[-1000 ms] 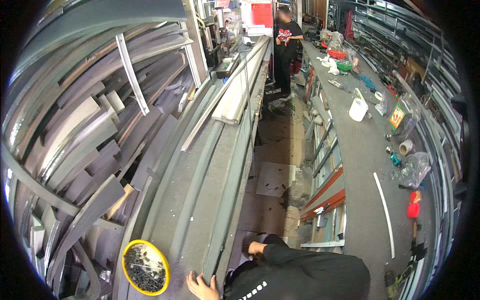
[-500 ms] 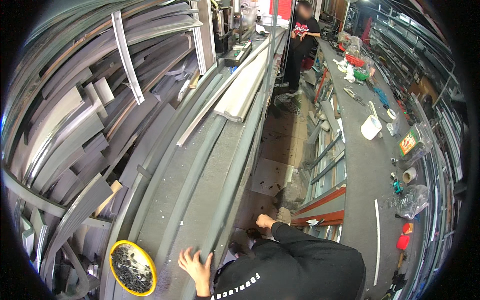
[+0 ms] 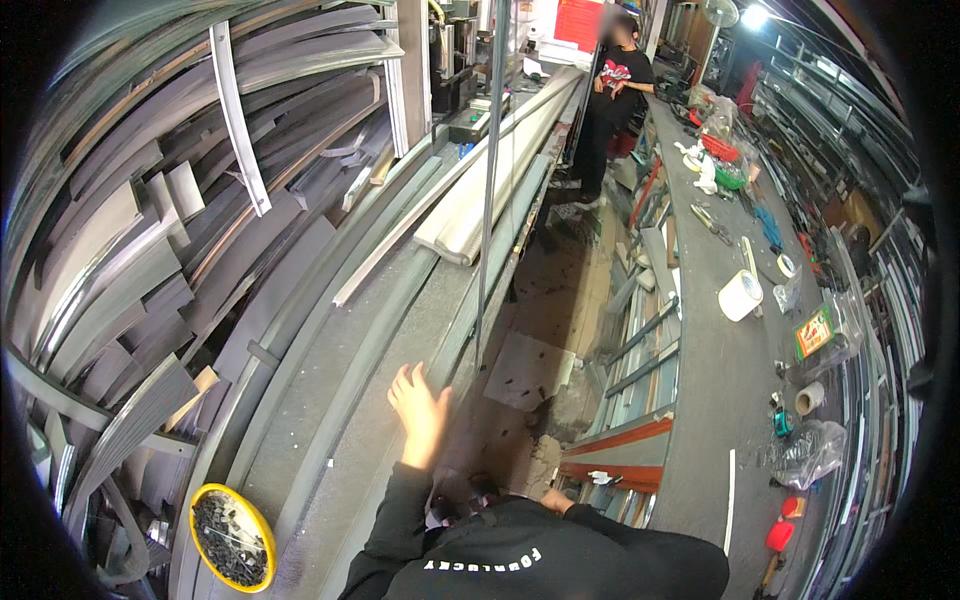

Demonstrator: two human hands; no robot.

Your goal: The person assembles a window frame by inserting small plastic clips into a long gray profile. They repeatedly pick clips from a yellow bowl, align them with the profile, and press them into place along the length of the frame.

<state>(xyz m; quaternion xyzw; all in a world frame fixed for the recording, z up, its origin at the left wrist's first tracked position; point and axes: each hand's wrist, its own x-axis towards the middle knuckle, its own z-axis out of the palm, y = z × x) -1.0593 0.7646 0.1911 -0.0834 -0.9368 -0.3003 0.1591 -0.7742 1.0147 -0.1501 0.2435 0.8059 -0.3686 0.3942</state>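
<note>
My left hand (image 3: 418,412) is raised over the right edge of the left workbench (image 3: 385,345), its fingers apart and nothing in them. Just beyond it, a thin dark upright bar (image 3: 490,190) crosses the view, its lower end to the right of my fingertips and apart from them. Low over the aisle is my right hand (image 3: 556,501), small and partly hidden by my sleeve, so its fingers cannot be made out. Several long grey bars (image 3: 365,405) run lengthwise along the bench. Farther up lie pale, long profiles (image 3: 470,225).
A yellow-rimmed bowl (image 3: 268,545) of small dark pieces stands at the near left. Metal profiles (image 3: 130,265) fill the left rack. Across the aisle (image 3: 530,365), a right bench (image 3: 700,390) holds a white tape roll (image 3: 740,295) and baskets (image 3: 720,148). A person (image 3: 605,110) stands at the far end.
My left hand has lifted from the bench surface and moved forward. My right hand has drawn back toward my body. The thin dark bar appears farther left, and the view has shifted.
</note>
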